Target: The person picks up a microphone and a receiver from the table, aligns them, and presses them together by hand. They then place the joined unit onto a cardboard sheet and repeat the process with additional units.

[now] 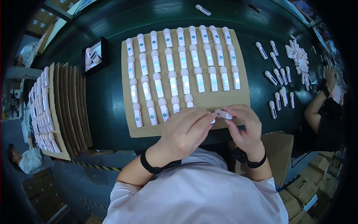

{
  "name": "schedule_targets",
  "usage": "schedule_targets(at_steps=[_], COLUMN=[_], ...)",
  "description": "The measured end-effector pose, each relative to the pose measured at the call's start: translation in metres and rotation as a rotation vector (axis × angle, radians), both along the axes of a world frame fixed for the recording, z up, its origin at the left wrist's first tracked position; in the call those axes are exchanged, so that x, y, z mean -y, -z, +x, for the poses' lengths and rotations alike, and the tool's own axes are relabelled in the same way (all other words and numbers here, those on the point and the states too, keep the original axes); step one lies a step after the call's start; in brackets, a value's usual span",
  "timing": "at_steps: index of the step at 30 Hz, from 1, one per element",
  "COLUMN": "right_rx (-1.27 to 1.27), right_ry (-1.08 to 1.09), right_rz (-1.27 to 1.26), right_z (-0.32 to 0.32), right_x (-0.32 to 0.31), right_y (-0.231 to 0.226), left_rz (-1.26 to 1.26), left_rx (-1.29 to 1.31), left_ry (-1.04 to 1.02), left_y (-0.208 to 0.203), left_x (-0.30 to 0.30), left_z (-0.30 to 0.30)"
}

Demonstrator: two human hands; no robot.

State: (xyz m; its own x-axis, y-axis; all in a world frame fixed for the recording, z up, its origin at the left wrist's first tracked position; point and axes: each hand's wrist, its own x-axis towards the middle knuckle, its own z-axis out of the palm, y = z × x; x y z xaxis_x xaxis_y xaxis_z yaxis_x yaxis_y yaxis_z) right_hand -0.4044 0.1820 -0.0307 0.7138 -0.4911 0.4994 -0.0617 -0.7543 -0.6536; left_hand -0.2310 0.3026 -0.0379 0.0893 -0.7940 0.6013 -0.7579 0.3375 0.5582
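Both hands pinch one small white device at the near edge of a cardboard sheet on a dark green table.

Left hand (pixel 186 130) and right hand (pixel 244 127), each with a black wristband, meet over the white device (pixel 223 114); the left's fingers curl in to grip one end while the right's thumb and fingertips close on the other. It is held just above the cardboard sheet (pixel 238 99), beside rows of matching devices (pixel 182 59), many glowing. Loose devices (pixel 279 74) lie to the right near another person's arm (pixel 317 106); stacked cardboard sheets (pixel 71 108) stand to the left.
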Motion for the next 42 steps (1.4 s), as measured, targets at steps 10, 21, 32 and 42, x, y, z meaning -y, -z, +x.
schedule_targets(at_steps=[10,21,32,42], right_rx=[-0.195,-0.278,-0.279,-0.167], right_ry=[-0.085,-0.072,-0.033,0.112], right_rz=[-0.232,-0.239,-0.189,-0.073], right_z=[-0.011,-0.003,-0.011,0.038], right_x=[-0.004,0.007,0.041,0.178], right_y=[0.02,0.021,-0.015,-0.053], left_rz=[0.079,0.108,0.222,0.185], left_rx=[0.353,0.366,0.085,0.252], left_ry=[0.05,-0.037,0.096,-0.058], left_y=[0.016,0.019,-0.039,-0.131], left_x=[-0.001,0.008,-0.009,0.04], left_z=[-0.01,-0.008,0.027,0.133])
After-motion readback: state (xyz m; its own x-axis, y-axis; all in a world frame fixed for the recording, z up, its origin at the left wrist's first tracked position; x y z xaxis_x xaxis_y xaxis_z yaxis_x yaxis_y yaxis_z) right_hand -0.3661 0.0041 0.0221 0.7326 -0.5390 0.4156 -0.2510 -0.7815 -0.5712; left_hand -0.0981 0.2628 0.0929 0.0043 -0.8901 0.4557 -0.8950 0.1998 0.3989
